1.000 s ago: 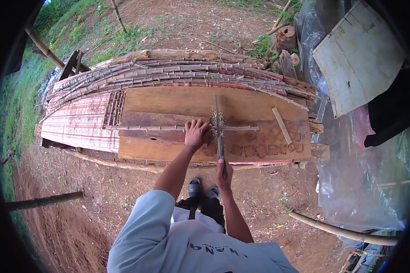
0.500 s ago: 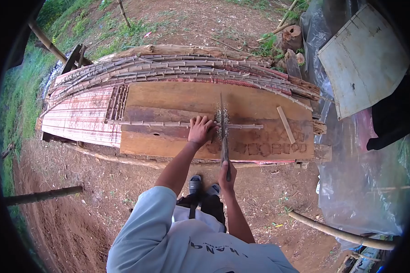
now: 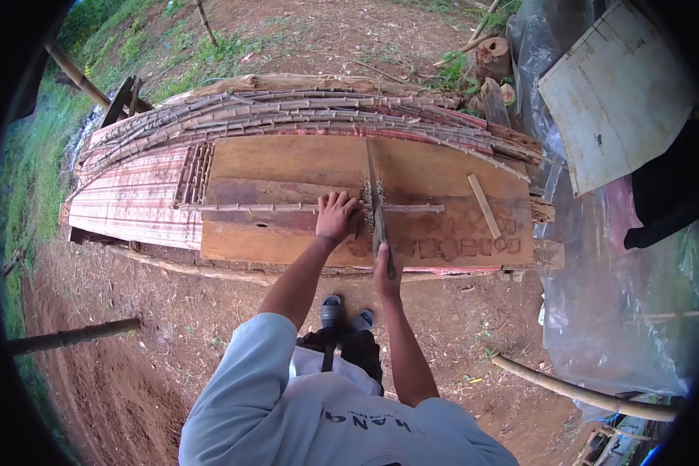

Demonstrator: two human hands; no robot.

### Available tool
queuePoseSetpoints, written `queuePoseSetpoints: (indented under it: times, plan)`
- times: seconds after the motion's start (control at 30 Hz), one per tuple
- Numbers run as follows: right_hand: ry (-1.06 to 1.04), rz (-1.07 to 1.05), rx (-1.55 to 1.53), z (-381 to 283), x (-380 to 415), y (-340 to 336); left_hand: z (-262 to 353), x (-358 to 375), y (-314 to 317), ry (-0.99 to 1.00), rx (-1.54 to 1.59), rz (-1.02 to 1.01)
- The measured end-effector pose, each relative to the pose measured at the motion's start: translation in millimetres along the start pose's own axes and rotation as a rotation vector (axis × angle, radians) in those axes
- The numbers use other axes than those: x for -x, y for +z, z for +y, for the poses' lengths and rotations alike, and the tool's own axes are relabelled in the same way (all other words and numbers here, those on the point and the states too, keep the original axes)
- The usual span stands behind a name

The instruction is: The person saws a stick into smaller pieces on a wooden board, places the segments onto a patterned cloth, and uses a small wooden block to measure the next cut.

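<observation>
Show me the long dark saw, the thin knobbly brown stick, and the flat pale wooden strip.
Long dark saw (image 3: 378, 211): head view, on the blade.
Thin knobbly brown stick (image 3: 283, 208): head view, stretch left of the saw.
Flat pale wooden strip (image 3: 484, 206): head view, mid-length.

Fisheye distortion bows the board (image 3: 287, 167) under the left hand (image 3: 337, 217) in soft, diffuse daylight; plastic (image 3: 606, 311) well to the hand's right gleams palely, black vignetting ringing the view.
</observation>
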State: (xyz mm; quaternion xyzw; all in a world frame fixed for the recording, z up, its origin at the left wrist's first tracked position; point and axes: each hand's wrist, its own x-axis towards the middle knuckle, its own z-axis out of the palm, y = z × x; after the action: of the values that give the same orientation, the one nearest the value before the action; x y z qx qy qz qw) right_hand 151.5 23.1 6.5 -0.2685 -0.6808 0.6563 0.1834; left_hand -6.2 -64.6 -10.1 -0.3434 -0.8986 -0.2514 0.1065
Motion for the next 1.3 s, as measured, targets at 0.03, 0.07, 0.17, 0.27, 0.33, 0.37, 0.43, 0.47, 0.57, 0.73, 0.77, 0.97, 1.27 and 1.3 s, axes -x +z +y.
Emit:
queuePoseSetpoints:
  times: [0.03,0.07,0.17,0.27,0.33,0.37,0.43,0.47,0.57,0.73,0.77,0.97,1.27,1.3]
  plan:
    - [-0.004,-0.001,-0.001,0,12,0,-2,-2,1,0.002,-0.001,0.0]
    - [-0.047,0.026,-0.004,0,34,-2,-3,-2,1,0.004,-0.005,0.005]
    - [-0.1,0.02,0.004,0,51,-5,-5,-6,3,0.044,-0.03,0.053]
    - [-0.05,0.004,0.016,-1,27,2,-2,-1,2,0.047,-0.021,0.044]
    - [-0.049,-0.001,0.006,-1,6,6,-3,1,4,0.037,-0.011,0.044]
    - [-0.054,-0.002,0.007,-2,12,4,-4,-1,5,0.029,-0.005,0.046]
    - [-0.135,-0.002,0.021,4,39,-5,-2,0,2,0.022,-0.009,0.037]
    - [-0.142,-0.007,0.021,7,46,-9,-2,-2,1,0.014,-0.014,0.023]
    - [-0.105,-0.01,0.071,8,52,-11,-4,-2,4,0.032,0.001,0.041]
    - [-0.034,0.003,0.054,7,27,1,-1,-4,1,0.018,0.004,0.031]
    - [-0.106,0.014,0.074,11,41,-1,-1,-2,0,0.016,-0.003,0.02]
    - [-0.066,-0.027,0.097,3,22,-4,-2,-3,2,0.037,-0.016,0.053]
    - [-0.027,-0.005,0.032,10,41,-10,-5,-3,-2,0.066,0.022,0.042]
    - [0.025,-0.002,0.025,7,29,-10,-2,-2,-2,0.061,0.04,0.033]
